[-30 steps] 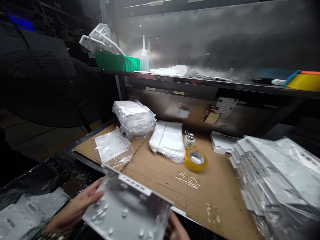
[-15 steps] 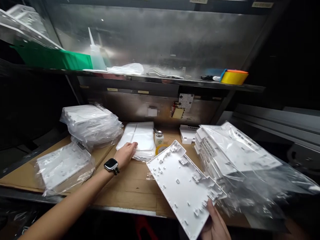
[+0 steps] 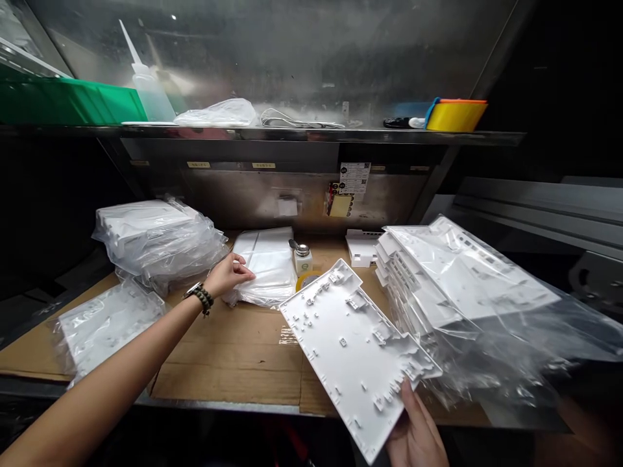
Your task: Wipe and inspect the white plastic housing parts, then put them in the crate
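Right hand [image 3: 416, 431]: gripping white plastic panel [image 3: 353, 347] at near right corner, fingers closed on edge, ribbed inner face up. Panel tilted over cardboard bench top [image 3: 228, 366]; long axis running from near right to far left, far end pointing toward small pump bottle [image 3: 302, 258] and partly covering yellow tape roll [image 3: 304, 280].

Left hand [image 3: 228, 272]: extended forward-left, fingers pinched narrow on near corner of stack of clear bags [image 3: 265, 266]. Stack lying flat, just beyond panel's far end, nearer to left hand.

Bagged panels [image 3: 156, 237] left of stack; larger bagged pile [image 3: 462, 292] touching panel's right side.
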`<state>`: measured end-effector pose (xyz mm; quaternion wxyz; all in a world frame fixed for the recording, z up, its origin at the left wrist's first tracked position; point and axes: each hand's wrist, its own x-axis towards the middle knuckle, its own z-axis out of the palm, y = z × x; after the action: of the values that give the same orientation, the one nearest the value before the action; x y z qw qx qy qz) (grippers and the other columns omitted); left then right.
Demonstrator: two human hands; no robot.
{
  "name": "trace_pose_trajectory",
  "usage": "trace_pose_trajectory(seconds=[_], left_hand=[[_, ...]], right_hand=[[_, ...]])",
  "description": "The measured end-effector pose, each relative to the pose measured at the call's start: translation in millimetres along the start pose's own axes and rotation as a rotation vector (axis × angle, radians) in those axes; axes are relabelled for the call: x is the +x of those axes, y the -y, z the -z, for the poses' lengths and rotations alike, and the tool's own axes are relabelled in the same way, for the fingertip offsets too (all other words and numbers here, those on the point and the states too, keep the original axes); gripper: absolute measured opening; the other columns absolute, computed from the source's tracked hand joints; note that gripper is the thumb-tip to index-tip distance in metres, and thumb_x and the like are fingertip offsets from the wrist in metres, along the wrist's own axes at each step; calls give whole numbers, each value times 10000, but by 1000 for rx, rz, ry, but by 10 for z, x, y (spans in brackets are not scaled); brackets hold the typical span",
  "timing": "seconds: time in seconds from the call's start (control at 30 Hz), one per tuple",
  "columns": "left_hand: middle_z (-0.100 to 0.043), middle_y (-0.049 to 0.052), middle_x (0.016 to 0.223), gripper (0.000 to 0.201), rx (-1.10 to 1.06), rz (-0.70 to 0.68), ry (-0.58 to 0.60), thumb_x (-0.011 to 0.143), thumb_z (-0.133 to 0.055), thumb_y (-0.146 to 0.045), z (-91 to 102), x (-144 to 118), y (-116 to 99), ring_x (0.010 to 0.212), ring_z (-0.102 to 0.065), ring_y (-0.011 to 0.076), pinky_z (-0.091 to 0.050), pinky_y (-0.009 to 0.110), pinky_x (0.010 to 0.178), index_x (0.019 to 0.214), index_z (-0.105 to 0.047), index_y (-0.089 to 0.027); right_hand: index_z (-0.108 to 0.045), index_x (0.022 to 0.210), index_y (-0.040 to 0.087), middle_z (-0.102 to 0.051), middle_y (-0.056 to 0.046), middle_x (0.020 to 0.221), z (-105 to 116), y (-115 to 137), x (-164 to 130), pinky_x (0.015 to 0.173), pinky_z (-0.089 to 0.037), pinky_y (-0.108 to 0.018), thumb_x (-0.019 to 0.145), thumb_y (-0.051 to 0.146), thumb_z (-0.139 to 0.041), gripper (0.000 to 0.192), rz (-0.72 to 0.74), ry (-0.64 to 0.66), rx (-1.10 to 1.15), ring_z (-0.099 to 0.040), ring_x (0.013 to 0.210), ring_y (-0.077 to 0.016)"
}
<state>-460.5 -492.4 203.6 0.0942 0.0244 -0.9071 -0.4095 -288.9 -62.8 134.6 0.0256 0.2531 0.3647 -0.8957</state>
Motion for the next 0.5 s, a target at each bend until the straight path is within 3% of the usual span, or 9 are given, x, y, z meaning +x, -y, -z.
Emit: trace_pose_trajectory(seconds=[0.17, 0.27, 0.37, 0.5], left_hand=[[-652, -15, 820, 167, -211, 45, -7, 917, -723, -274, -5, 52, -8, 737, -661, 157, -584, 338, 718, 988, -637, -150], [-609, -32, 798, 167, -308, 36, -11, 891, -740, -232, 2, -19, -140, 706, -632, 142, -572, 315, 685, 964, -610, -156], [-571, -56, 777, 314, -403, 3, 56, 785, -827, -214, -10, -171, -365, 701, -625, 135, -566, 306, 690, 935, -553, -178], [-524, -84, 774, 546, -474, -47, 184, 616, -937, -305, -154, -447, -650, 657, -626, 109, -522, 255, 633, 900, -479, -218]], right_hand=[[-435, 1548, 275, -757, -55, 1262, -45, -6, 2, 1015, -582, -414, 775, 549, -833, 912, -51, -21, 30, -722, 1145, -283], [-546, 1476, 212, -762, -116, 1237, -88, -7, 19, 1003, -576, -501, 792, 667, -748, 846, -150, 24, 32, -719, 1147, -344], [-637, 1372, 149, -787, -149, 1144, -151, -43, 67, 986, -571, -530, 779, 695, -738, 812, -204, 86, -34, -717, 1146, -367], [-672, 1294, 168, -812, -88, 1019, -394, -186, 94, 954, -586, -467, 712, 586, -858, 740, -156, 167, -134, -745, 1075, -325]])
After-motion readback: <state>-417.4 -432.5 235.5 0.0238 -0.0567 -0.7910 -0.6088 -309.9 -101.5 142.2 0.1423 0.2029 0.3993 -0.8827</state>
